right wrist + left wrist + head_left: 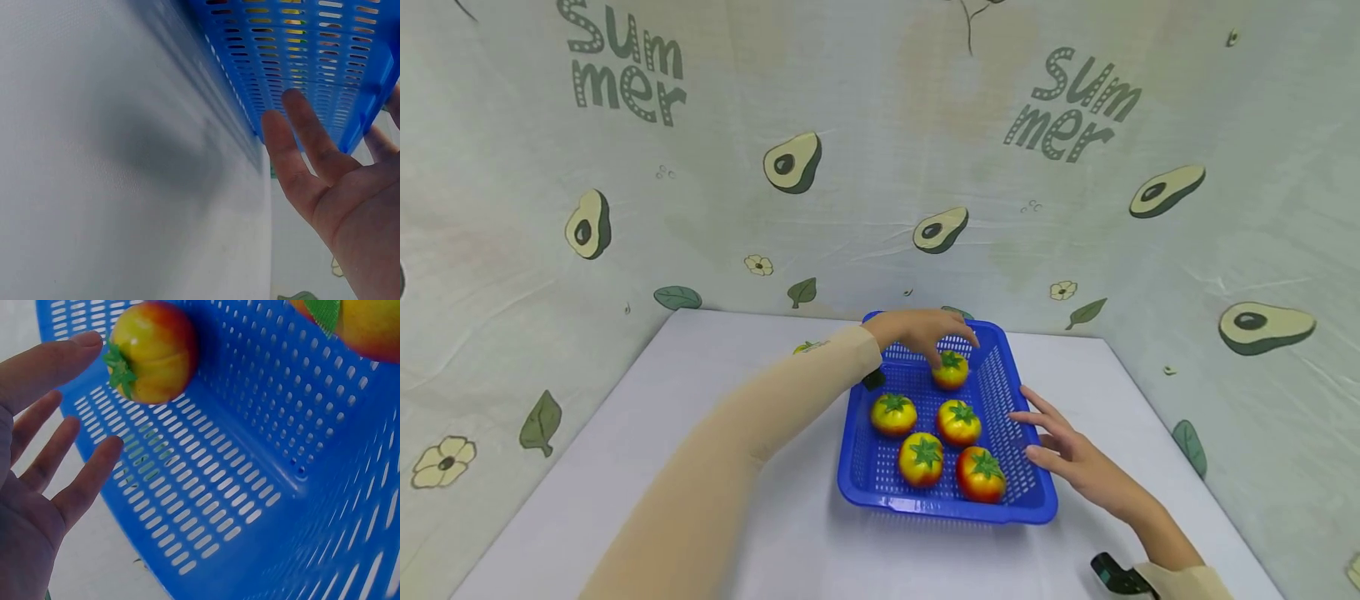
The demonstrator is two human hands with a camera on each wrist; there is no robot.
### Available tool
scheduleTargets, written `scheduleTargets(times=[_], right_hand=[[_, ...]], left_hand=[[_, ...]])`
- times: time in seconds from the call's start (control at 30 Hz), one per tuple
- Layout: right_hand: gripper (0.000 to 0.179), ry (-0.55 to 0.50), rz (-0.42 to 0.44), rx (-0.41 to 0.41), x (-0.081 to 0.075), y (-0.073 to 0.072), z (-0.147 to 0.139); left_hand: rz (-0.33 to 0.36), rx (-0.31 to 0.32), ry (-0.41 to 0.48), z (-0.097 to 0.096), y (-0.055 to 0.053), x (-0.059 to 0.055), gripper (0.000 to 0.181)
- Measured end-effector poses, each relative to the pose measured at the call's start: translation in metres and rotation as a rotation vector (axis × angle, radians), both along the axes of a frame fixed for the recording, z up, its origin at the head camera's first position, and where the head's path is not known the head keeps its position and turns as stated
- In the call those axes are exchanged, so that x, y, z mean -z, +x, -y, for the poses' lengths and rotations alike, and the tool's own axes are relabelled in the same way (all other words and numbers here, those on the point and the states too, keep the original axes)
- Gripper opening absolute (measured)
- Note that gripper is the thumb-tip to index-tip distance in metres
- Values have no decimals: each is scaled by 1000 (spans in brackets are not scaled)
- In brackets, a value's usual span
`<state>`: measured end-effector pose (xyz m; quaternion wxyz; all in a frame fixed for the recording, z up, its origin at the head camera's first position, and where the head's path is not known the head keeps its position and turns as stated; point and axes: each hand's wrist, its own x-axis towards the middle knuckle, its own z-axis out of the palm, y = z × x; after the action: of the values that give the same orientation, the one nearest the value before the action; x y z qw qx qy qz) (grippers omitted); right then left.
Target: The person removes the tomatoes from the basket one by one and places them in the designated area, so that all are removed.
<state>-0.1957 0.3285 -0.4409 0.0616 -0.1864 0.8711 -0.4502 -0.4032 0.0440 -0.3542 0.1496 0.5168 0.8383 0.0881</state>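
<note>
A blue plastic basket [947,505] with slotted walls stands on the white table, holding several yellow-and-red tomatoes with green leafy tops. My left hand [917,330] reaches over its far part, palm down, fingers spread. Below the thumb sits the farthest tomato [951,372]; in the left wrist view, the thumb tip is right at the leafy top of that tomato [156,353], with the other fingers apart from it. My right hand [1071,454] is at the basket's right side, fingers extended. In the right wrist view, two straight fingertips [292,100] lie against the outer slotted wall [275,62].
Nearer in the basket lie other tomatoes [921,460]. Behind the left sleeve [775,408], a small yellow and green thing [805,347] peeks out, mostly hidden. A pale cloth [865,100] printed with avocados hangs around the table [790,533] at the back and sides.
</note>
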Motion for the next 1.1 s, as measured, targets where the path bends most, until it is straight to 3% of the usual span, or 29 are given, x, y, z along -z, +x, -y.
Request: scheduleTargets(times=[0.2,0.67,0.97,1.1], right_hand=[[50,2,-4,-7,0,0,0],[49,-17,21,-13,-1,0,1],[50,-23,29,-11,0,0,3],[50,-16,22,-6,0,0,2]], left_hand=[[18,-17,9,-3,-4,13,66],[62,-65,-60,-9,-2,24,64],[73,-90,-108,-11,2,25,63],[45,-91,-116,-13,4,25,62]])
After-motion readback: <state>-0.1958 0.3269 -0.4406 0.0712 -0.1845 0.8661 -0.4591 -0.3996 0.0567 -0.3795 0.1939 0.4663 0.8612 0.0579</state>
